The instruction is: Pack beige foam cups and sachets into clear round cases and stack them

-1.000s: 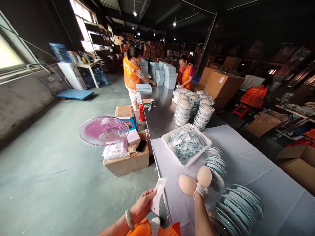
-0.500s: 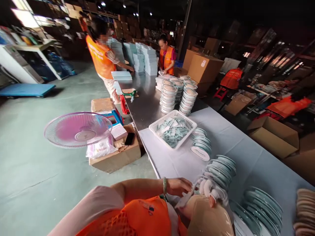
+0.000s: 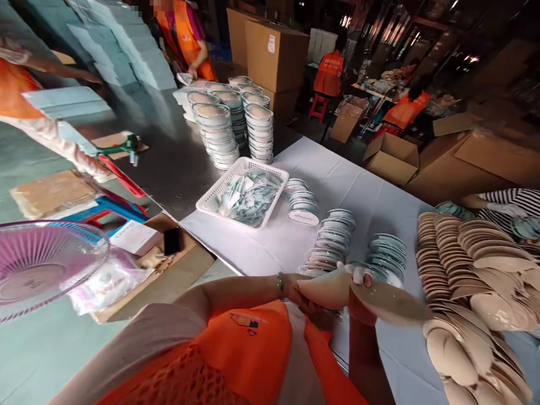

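Uneven light. White-covered tabletop (image 3: 379, 197) bright and evenly lit, shadows under the stacks soft and short. Bare metal stretch beyond it dark, with dull sheen. Background at top right dim; a few small lamps there blow out to white specks. Cardboard boxes (image 3: 270, 50) catch warm light on their fronts. Strong wide-angle bending: edges curve, pink fan (image 3: 37, 264) at left stretched and smeared. Left margin blurred. Near orange vest (image 3: 248, 349) soft, out of focus.
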The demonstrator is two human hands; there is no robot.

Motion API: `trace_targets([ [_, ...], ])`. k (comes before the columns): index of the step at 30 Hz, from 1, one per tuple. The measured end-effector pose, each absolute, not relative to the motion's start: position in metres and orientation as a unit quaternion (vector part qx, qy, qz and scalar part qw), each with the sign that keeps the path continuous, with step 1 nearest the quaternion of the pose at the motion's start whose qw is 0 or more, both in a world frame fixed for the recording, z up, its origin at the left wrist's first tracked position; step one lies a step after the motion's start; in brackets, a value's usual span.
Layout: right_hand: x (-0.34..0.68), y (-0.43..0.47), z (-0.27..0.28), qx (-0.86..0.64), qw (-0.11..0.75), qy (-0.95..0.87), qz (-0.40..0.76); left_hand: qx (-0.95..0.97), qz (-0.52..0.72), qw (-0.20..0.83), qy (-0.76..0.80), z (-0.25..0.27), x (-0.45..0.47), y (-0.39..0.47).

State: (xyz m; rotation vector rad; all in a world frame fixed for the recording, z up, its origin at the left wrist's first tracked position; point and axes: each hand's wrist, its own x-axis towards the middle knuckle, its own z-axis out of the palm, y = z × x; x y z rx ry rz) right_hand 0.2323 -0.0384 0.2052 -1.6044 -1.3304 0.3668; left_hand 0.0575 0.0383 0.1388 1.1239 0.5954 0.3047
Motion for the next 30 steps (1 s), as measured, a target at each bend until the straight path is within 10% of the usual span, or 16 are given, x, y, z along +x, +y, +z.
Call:
trace_targets([
  [8,0.239,-0.058,0.175,-0.571,0.668,-0.068,0.472,0.681,0.150,0.650,0.301,0.175,0.064,0.087],
  [21,0.231,-0.098,0.169,-0.618,0.444,-0.329,0.559,0.287,0.141,0.886,0.336,0.169,0.046,0.028],
  [30,0.263,-0.078,0.160,-0.614,0.470,-0.319,0.547,0.543,0.342,0.703,0.304,0.176,0.124,0.058],
])
